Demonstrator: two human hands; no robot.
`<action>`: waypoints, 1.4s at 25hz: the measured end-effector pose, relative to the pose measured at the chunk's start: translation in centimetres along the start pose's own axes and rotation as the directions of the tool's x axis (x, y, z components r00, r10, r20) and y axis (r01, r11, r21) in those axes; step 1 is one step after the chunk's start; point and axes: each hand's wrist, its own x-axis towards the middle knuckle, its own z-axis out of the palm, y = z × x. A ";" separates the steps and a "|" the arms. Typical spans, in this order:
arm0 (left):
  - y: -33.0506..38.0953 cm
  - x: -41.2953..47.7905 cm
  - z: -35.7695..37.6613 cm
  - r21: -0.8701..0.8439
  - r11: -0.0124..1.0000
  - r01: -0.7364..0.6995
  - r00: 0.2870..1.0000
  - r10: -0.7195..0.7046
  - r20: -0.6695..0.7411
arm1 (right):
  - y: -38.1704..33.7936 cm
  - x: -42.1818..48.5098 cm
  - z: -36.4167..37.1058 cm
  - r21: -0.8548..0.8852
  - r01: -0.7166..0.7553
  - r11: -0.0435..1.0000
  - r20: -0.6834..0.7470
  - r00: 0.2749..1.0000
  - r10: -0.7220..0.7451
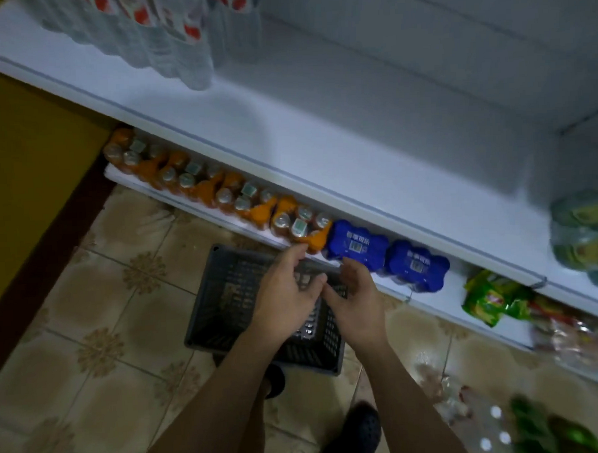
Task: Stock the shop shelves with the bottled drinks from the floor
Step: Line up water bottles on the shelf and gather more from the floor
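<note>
Head view shows orange packs and blue packs of drinks already lined along the bottom shelf, the left hand and right hand loose-fingered and holding nothing above a dark basket, while blurred green bottles on the floor seemingly await shelving.

Orange shrink-wrapped bottle packs; blue wrapped packs; dark grey slotted plastic basket; beige floor tiles, brown floral medallions.

Blurred green bottles run off the bottom-right edge.
</note>
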 end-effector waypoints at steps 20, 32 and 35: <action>4.1 -17.0 42.3 0.336 0.913 -0.230 0.776 -0.036 0.630 | 33.4 -16.4 -30.2 0.335 -0.345 0.877 -0.402 0.789 0.465; -3.7 -14.8 50.7 0.482 0.708 -0.516 0.495 -0.213 0.843 | 46.3 -17.9 -26.1 0.334 -0.697 0.635 -0.285 0.568 0.772; -4.7 -15.0 53.8 0.447 0.666 -0.597 0.427 -0.207 0.880 | 50.5 -17.8 -26.3 0.354 -0.769 0.533 -0.254 0.469 0.846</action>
